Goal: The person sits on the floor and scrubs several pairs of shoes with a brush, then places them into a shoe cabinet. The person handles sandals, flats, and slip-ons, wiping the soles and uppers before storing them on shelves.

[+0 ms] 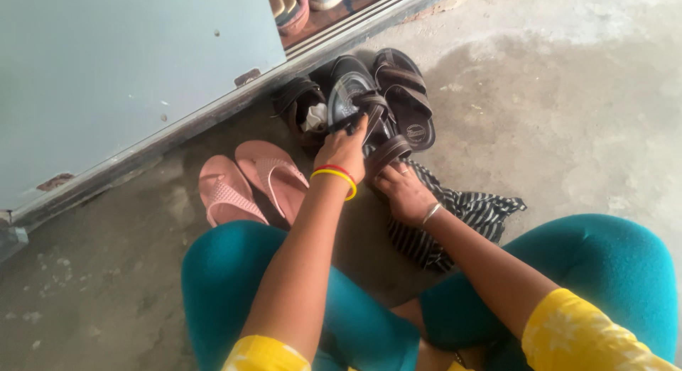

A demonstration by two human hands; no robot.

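Teal-clad knees [234, 271] frame the view. The left hand [344, 152] and right hand [405, 193] both grip a dark sandal [355, 105], tilted above the floor [568, 108] over a striped cloth [462, 215]. Pink slippers [249, 183] lie beside; a shoe cabinet [128, 66] holds footwear [295, 5].

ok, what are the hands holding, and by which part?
Both hands grip one dark brown strapped sandal: left hand on its upper strap near the sole, right hand on the lower strap loop.
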